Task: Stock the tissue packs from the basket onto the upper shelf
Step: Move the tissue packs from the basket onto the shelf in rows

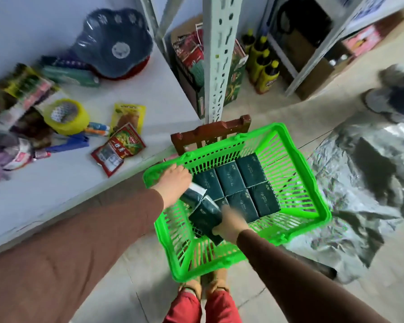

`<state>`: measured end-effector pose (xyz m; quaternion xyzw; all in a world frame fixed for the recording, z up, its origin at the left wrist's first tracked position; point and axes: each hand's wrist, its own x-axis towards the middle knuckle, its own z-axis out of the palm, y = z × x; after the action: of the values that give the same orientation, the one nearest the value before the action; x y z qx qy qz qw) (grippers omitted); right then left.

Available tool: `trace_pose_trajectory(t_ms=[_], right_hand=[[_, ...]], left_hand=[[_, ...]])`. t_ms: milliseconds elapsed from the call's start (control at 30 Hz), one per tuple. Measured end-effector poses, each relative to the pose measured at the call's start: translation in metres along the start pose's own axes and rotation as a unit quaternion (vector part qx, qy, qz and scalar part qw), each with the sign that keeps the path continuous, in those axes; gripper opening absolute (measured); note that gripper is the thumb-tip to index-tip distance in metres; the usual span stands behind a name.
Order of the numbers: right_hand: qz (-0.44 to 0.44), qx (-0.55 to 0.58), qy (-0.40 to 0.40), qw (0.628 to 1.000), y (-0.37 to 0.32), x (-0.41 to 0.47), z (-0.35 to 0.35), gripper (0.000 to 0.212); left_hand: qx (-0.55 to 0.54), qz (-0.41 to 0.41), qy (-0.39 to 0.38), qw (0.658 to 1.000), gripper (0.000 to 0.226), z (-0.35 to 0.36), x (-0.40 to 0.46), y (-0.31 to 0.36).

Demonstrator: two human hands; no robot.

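Head view: green basket (pixel 289 141) on wooden chair (pixel 210 131), right of white shelf (pixel 79 183). Both hands inside basket: left hand (pixel 173 183) and right hand (pixel 229 224) each clamped on dark tissue pack (pixel 205 215). Remaining packs (pixel 247 183) at basket bottom; none visible on shelf, so stocking barely begun.

Long brown sleeves (pixel 84 241) to both wrists, red trousers (pixel 203 308), tan shoes (pixel 217 279).

Yellow tape roll (pixel 65 116) nr red snack pkt (pixel 118 151); brown chair (pixel 210 132) behind.
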<state>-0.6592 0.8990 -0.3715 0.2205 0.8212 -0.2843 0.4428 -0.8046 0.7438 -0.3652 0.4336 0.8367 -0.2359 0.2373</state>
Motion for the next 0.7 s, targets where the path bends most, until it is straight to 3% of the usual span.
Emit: trace_pose_trajectory(t_ms=[167,333,500,600,700], right_hand=[[-0.139,-0.035,0.043,0.989,-0.029,-0.103,-0.125,0.056],[-0.291,-0.129,0.068,0.946,-0.122,-0.228,-0.225,0.057],[-0.406,-0.172,0.071,0.895,-0.216,-0.351,-0.269,0.049],[-0.476,-0.175,0.065,0.859,-0.298,-0.426,-0.269,0.037],[-0.536,-0.182,0.067,0.822,-0.376,-0.481,-0.248,0.04]], left_hand=[[-0.193,-0.129,0.06,0.971,0.066,-0.097,-0.109,-0.051],[-0.279,-0.226,0.132,0.924,0.063,-0.189,-0.253,-0.101],[-0.308,-0.284,0.197,0.886,0.055,-0.241,-0.393,-0.128],[-0.331,-0.355,0.248,0.839,0.048,-0.254,-0.499,-0.155],[-0.327,-0.407,0.275,0.807,0.046,-0.25,-0.594,-0.185]])
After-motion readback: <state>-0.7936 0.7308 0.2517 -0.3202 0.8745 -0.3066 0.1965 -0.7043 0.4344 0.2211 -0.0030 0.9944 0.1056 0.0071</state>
